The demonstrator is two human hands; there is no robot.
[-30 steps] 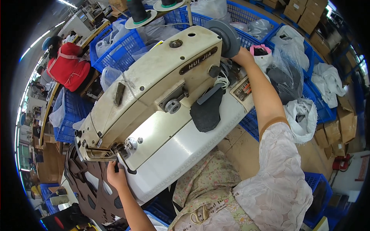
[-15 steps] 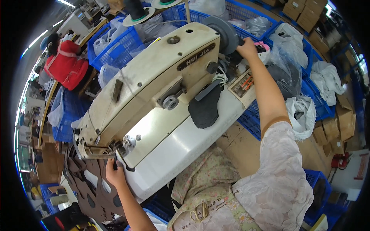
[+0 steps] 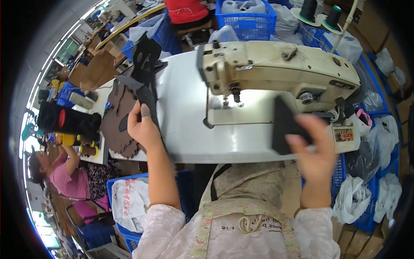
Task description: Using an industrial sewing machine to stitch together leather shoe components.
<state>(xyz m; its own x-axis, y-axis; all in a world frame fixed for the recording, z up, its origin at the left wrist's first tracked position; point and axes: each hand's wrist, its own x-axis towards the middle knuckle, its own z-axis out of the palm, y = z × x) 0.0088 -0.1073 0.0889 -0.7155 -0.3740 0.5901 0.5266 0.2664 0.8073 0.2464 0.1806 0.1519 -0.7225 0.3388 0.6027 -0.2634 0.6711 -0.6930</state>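
Beyond the left end of the sewing machine (image 3: 276, 71), my left hand (image 3: 145, 129) is closed on a black cut piece with holes (image 3: 144, 54), which stands up from the fingers. Brown cut pieces (image 3: 120, 131) lie in a heap beside and under that hand. My right hand (image 3: 317, 151), smeared by motion, grips a flat black fabric piece (image 3: 281, 123) in front of the machine bed. The machine's needle area, between my two hands, has no fabric visible under it.
A white tabletop (image 3: 185, 116) carries the machine. Thread cones (image 3: 308, 11) stand behind it. Blue crates (image 3: 246, 20) with plastic bags line the back and right. A person in pink (image 3: 71, 177) sits at the left, and one in red (image 3: 186, 11) is at the back.
The view has swung left. My right hand has left the handwheel and now holds the black fabric piece. My left hand has moved from the needle area to the left, holding a black cut piece.
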